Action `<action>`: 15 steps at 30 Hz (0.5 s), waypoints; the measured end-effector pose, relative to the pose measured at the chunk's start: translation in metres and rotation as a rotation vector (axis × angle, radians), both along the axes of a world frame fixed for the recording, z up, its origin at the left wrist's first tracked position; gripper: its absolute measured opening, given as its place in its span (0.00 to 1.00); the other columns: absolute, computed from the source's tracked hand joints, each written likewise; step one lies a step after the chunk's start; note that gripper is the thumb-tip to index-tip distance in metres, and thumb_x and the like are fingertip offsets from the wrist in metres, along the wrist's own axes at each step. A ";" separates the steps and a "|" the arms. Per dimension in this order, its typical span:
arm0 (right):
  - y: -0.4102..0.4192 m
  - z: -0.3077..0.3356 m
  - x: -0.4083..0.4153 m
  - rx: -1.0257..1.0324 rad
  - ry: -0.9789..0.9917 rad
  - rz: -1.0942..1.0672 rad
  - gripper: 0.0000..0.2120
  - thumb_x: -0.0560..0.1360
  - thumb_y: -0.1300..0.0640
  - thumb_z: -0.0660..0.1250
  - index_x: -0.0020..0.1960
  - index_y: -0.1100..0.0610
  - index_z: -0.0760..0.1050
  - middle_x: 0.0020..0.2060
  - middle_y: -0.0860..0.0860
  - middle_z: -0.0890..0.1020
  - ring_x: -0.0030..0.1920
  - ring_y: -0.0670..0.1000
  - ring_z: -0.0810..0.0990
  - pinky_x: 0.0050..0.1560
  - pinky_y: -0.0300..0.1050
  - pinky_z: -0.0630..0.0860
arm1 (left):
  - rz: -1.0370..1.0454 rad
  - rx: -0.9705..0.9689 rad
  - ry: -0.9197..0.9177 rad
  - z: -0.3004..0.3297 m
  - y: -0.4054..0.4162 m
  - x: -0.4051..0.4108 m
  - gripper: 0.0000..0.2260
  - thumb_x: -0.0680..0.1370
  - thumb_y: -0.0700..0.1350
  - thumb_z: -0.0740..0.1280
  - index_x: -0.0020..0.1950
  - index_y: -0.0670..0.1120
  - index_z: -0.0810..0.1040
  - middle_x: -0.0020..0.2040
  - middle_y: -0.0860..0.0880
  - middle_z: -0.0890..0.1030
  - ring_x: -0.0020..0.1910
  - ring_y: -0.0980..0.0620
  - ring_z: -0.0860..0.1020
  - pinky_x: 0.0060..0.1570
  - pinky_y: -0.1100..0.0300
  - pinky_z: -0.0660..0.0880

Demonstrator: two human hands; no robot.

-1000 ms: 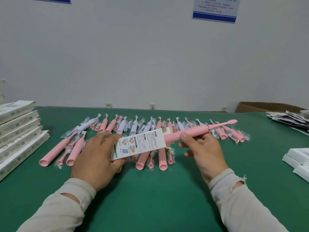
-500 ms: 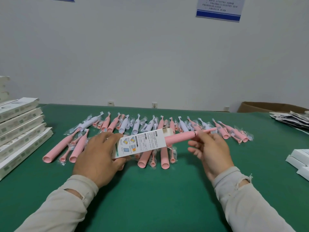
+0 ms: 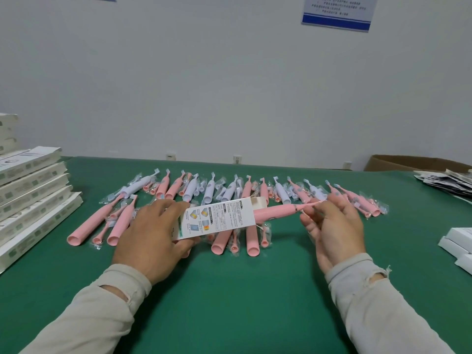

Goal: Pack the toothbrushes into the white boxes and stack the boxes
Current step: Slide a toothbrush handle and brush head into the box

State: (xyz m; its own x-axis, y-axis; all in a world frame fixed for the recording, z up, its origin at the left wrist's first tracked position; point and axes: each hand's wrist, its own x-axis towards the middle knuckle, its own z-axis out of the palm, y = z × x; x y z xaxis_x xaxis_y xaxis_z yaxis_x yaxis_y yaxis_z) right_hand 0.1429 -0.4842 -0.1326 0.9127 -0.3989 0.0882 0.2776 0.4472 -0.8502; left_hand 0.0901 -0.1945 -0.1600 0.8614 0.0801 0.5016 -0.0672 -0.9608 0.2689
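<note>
mid-frame over the green table (image 3: 229, 290), left hand (image 3: 150, 233) grips the white box (image 3: 217, 217) w/ a pink toothbrush (image 3: 275, 213) partly inside, right hand (image 3: 334, 226) fingers pinching its neck, packed boxes (image 3: 30, 190) stacked at left edge.

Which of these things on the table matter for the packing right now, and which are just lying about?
In use: white box in left hand; pink toothbrush pushed by right hand; loose toothbrushes; stacked boxes.
Lying about: cardboard carton, paper pile, wall notice.
</note>
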 end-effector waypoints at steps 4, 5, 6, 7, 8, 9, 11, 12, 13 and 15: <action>-0.004 -0.003 0.003 -0.285 -0.061 -0.057 0.09 0.79 0.67 0.65 0.51 0.54 0.78 0.43 0.58 0.83 0.35 0.46 0.83 0.38 0.36 0.80 | 0.004 -0.007 -0.006 0.000 0.001 0.000 0.30 0.72 0.64 0.70 0.71 0.61 0.67 0.70 0.57 0.68 0.67 0.52 0.66 0.60 0.50 0.73; -0.004 -0.004 0.003 -0.369 -0.063 -0.046 0.07 0.79 0.65 0.67 0.51 0.55 0.78 0.42 0.58 0.83 0.35 0.46 0.84 0.38 0.36 0.80 | 0.005 -0.006 -0.007 0.000 0.001 0.000 0.30 0.72 0.64 0.70 0.71 0.61 0.67 0.70 0.57 0.68 0.67 0.52 0.66 0.60 0.50 0.72; -0.001 -0.006 0.003 -0.457 -0.068 -0.027 0.05 0.79 0.63 0.68 0.51 0.54 0.79 0.41 0.57 0.84 0.34 0.46 0.84 0.38 0.37 0.80 | 0.005 -0.002 -0.004 0.000 0.001 0.000 0.29 0.72 0.64 0.70 0.71 0.61 0.66 0.70 0.57 0.68 0.67 0.52 0.66 0.61 0.50 0.72; 0.001 -0.008 0.001 -0.546 -0.078 0.004 0.05 0.78 0.62 0.69 0.50 0.53 0.80 0.40 0.56 0.84 0.33 0.47 0.84 0.37 0.38 0.80 | 0.002 -0.001 0.000 0.001 0.000 0.000 0.29 0.72 0.64 0.70 0.71 0.61 0.66 0.70 0.57 0.68 0.67 0.52 0.66 0.60 0.50 0.73; 0.005 -0.010 -0.001 -0.626 -0.092 0.048 0.05 0.78 0.61 0.70 0.48 0.51 0.81 0.39 0.54 0.84 0.33 0.48 0.84 0.37 0.39 0.80 | -0.006 -0.006 0.001 0.001 0.000 0.000 0.29 0.72 0.64 0.70 0.71 0.61 0.66 0.70 0.58 0.68 0.67 0.52 0.66 0.60 0.50 0.73; 0.010 -0.012 -0.004 -0.704 -0.110 0.106 0.05 0.77 0.59 0.71 0.47 0.50 0.82 0.38 0.52 0.84 0.33 0.49 0.84 0.37 0.41 0.80 | -0.016 -0.013 -0.001 0.001 -0.001 0.000 0.29 0.72 0.64 0.70 0.71 0.61 0.67 0.69 0.58 0.69 0.66 0.52 0.66 0.59 0.50 0.73; 0.019 -0.017 -0.010 -0.871 -0.143 0.211 0.03 0.76 0.55 0.73 0.47 0.47 0.82 0.35 0.47 0.84 0.34 0.50 0.84 0.39 0.44 0.81 | -0.034 -0.012 -0.003 0.001 -0.003 -0.001 0.29 0.72 0.63 0.71 0.70 0.62 0.66 0.68 0.59 0.69 0.65 0.52 0.67 0.58 0.49 0.74; 0.022 -0.019 -0.012 -0.948 -0.154 0.240 0.04 0.75 0.53 0.73 0.49 0.45 0.82 0.35 0.43 0.83 0.35 0.50 0.84 0.41 0.44 0.81 | -0.037 -0.007 -0.001 0.000 -0.003 -0.001 0.29 0.72 0.63 0.71 0.70 0.62 0.66 0.68 0.59 0.68 0.65 0.53 0.66 0.58 0.49 0.74; 0.023 -0.021 -0.013 -1.014 -0.158 0.255 0.06 0.75 0.51 0.73 0.51 0.43 0.81 0.36 0.40 0.82 0.37 0.49 0.84 0.43 0.43 0.81 | -0.035 -0.004 0.003 0.000 -0.002 -0.001 0.29 0.72 0.62 0.71 0.71 0.62 0.66 0.68 0.59 0.68 0.66 0.53 0.66 0.58 0.49 0.74; 0.023 -0.021 -0.014 -1.093 -0.164 0.273 0.11 0.77 0.52 0.71 0.57 0.41 0.76 0.39 0.39 0.81 0.41 0.46 0.82 0.46 0.41 0.79 | -0.022 -0.010 0.012 0.000 0.000 0.000 0.30 0.72 0.61 0.72 0.72 0.61 0.66 0.69 0.59 0.68 0.66 0.52 0.66 0.60 0.50 0.73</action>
State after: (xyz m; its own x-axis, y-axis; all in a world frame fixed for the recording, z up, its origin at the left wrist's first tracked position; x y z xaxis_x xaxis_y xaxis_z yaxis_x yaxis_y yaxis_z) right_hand 0.1292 -0.4611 -0.1540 0.9029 0.1753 0.3925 0.4281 -0.4486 -0.7845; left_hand 0.0902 -0.1944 -0.1603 0.8690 0.0658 0.4904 -0.0853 -0.9564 0.2793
